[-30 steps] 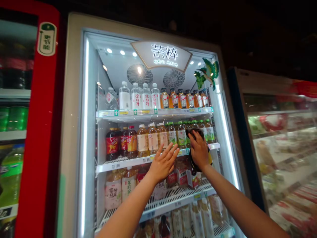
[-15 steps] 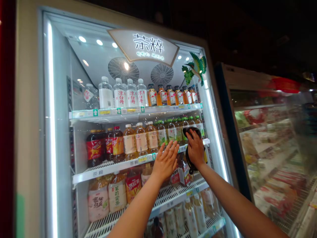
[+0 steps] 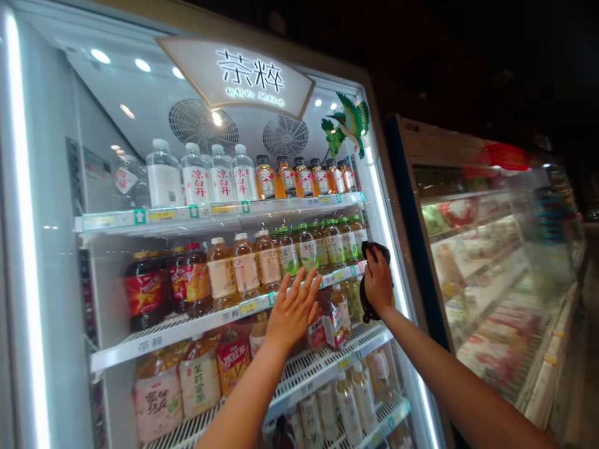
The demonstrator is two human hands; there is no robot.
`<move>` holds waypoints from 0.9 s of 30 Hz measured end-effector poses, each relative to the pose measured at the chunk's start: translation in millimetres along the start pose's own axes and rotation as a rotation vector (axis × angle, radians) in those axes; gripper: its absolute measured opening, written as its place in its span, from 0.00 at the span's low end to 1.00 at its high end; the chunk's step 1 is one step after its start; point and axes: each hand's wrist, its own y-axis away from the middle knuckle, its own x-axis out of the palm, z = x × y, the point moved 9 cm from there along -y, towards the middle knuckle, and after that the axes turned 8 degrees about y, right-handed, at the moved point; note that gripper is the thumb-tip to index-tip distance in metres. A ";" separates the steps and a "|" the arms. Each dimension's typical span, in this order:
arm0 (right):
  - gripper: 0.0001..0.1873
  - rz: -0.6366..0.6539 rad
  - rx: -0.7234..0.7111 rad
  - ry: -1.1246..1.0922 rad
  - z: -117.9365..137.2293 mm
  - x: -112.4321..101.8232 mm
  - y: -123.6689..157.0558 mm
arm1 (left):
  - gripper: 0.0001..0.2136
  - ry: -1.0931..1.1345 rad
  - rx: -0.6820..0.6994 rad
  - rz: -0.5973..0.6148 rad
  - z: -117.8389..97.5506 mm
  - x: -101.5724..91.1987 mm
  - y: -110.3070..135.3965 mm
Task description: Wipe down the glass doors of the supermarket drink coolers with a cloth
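Head view: left hand (image 3: 294, 308) grip apart, palm flat on cooler glass (image 3: 107, 293); right hand (image 3: 378, 282) grip clamped on dark cloth (image 3: 377, 249), apparently pressed against glass.

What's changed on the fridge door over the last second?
The right hand has slid the dark cloth rightward across the glass door, off the green-capped bottles toward the lit right edge, grip unchanged. The left hand stays flat on the glass.
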 end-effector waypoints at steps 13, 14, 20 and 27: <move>0.28 0.011 0.016 -0.025 -59.5 11.6 -35.9 | 0.35 0.014 0.007 -0.053 2.0 -7.6 -5.5; 0.28 -0.008 0.042 -0.011 -70.0 11.1 -26.1 | 0.35 0.017 0.006 -0.053 1.8 -7.7 -5.7; 0.30 0.026 -0.082 0.046 -72.0 15.8 4.3 | 0.36 0.008 0.013 -0.047 0.3 -7.9 -7.9; 0.28 -0.020 0.027 0.170 -107.3 17.5 -77.4 | 0.37 0.019 0.024 -0.067 0.6 -10.5 -10.1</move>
